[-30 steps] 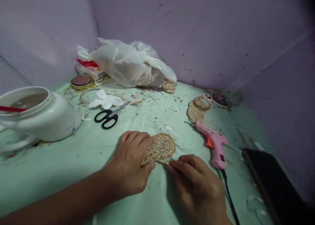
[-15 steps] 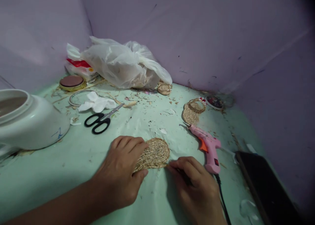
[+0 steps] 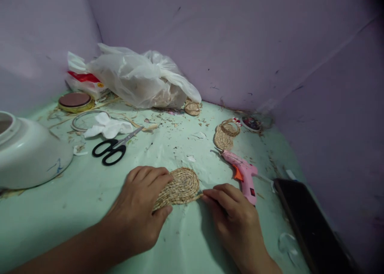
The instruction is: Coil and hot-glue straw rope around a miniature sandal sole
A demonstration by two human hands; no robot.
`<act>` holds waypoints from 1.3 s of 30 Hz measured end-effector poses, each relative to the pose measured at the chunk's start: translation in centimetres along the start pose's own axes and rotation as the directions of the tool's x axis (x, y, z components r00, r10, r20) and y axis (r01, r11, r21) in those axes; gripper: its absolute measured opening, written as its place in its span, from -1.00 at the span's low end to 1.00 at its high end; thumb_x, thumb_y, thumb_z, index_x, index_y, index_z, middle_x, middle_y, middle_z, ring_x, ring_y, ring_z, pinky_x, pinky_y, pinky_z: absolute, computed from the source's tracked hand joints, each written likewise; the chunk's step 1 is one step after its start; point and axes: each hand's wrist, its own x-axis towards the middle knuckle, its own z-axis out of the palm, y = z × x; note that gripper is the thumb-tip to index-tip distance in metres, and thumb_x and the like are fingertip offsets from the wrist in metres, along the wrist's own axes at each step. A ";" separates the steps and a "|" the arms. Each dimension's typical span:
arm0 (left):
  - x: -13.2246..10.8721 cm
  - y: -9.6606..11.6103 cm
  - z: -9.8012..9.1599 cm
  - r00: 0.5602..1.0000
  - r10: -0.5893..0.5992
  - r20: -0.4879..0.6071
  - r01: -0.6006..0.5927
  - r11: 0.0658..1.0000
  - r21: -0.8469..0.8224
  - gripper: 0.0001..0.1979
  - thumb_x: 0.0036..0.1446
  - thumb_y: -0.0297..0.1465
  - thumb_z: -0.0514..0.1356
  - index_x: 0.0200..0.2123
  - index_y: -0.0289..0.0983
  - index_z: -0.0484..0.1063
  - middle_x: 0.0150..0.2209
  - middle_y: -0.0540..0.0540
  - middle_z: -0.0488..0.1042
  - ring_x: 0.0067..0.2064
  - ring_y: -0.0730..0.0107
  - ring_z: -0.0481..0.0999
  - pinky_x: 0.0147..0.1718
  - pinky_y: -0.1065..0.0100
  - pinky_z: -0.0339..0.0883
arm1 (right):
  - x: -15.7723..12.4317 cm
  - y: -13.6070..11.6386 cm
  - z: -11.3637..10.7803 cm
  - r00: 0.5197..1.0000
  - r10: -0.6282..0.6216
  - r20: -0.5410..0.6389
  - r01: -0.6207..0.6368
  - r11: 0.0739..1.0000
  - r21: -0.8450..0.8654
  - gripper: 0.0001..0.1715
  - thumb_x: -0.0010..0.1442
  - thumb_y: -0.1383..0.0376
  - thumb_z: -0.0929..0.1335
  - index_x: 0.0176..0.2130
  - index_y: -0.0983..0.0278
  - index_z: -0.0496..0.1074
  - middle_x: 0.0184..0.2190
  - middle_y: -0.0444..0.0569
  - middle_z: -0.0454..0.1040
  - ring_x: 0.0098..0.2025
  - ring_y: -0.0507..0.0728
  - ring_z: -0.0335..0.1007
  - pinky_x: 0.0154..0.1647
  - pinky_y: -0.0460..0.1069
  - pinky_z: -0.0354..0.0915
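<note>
A flat oval piece of coiled, braided straw (image 3: 183,184) lies on the pale green surface. My left hand (image 3: 142,206) holds its left part, fingers over the top and thumb along the lower edge. At its lower right, my right hand (image 3: 229,212) pinches the loose end of the braid, which stands slightly off the oval's rim. A pink glue gun (image 3: 243,170) with an orange trigger lies on its side just beyond my right hand. Above it rests another woven straw piece (image 3: 223,137) with a ring and a red-and-white trim.
Black-handled scissors (image 3: 115,148), white crumpled tissue (image 3: 108,126), a round tin (image 3: 75,101) and a white jar (image 3: 33,154) stand left. A plastic bag (image 3: 141,80) lies against the wall. A dark phone-like slab (image 3: 309,226) is at right. Straw scraps litter the surface (image 3: 168,142).
The whole view has shifted, so things appear further left. The braid end in my right hand has been drawn a little away from the oval's edge. My left hand keeps its hold.
</note>
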 end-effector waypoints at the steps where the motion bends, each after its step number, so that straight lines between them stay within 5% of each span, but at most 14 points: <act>1: 0.0 -0.1 0.0 1.000 0.005 0.013 -0.005 1.000 0.009 -0.53 -0.08 -0.47 0.16 -0.03 -0.19 0.21 -0.05 -0.13 0.37 -0.01 0.09 0.31 -0.02 0.00 0.10 | 0.1 -0.1 0.1 1.000 0.023 -0.014 -0.023 1.000 0.016 -0.85 0.14 0.42 0.30 -0.33 0.31 0.49 -0.43 0.00 0.45 -0.39 0.09 0.38 -0.39 -0.01 0.32; 13: 0.0 -0.3 0.2 1.000 0.021 -0.001 -0.020 0.999 0.045 -0.52 -0.08 -0.44 0.17 -0.03 -0.15 0.20 -0.04 -0.11 0.38 -0.02 0.08 0.33 -0.03 -0.01 0.12 | 0.8 0.0 0.4 0.988 0.150 -0.035 -0.150 0.989 -0.006 -0.80 0.07 0.45 0.32 -0.38 0.23 0.53 -0.44 -0.04 0.48 -0.35 0.14 0.31 -0.31 0.05 0.25; 29: -0.1 -1.2 0.2 0.997 0.042 0.061 -0.048 0.994 0.099 -0.55 0.00 -0.37 0.16 0.00 -0.14 0.20 0.00 -0.14 0.36 0.03 0.05 0.32 -0.01 -0.03 0.14 | 1.2 -1.0 0.8 0.977 0.063 -0.203 -0.129 0.935 -0.331 -0.76 0.05 0.43 0.36 -0.48 0.10 0.55 -0.57 -0.09 0.40 -0.45 0.11 0.16 -0.53 -0.05 -0.03; 39: -0.2 -1.4 0.4 0.999 0.051 0.004 -0.051 0.994 0.094 -0.56 -0.01 -0.35 0.16 0.00 -0.12 0.24 -0.02 -0.12 0.39 0.02 0.04 0.34 -0.04 -0.01 0.19 | 1.1 -0.9 1.3 0.978 0.061 -0.197 -0.085 0.990 -0.112 -0.74 0.10 0.48 0.28 -0.38 0.21 0.52 -0.38 -0.14 0.59 -0.43 0.08 0.41 -0.42 0.00 0.13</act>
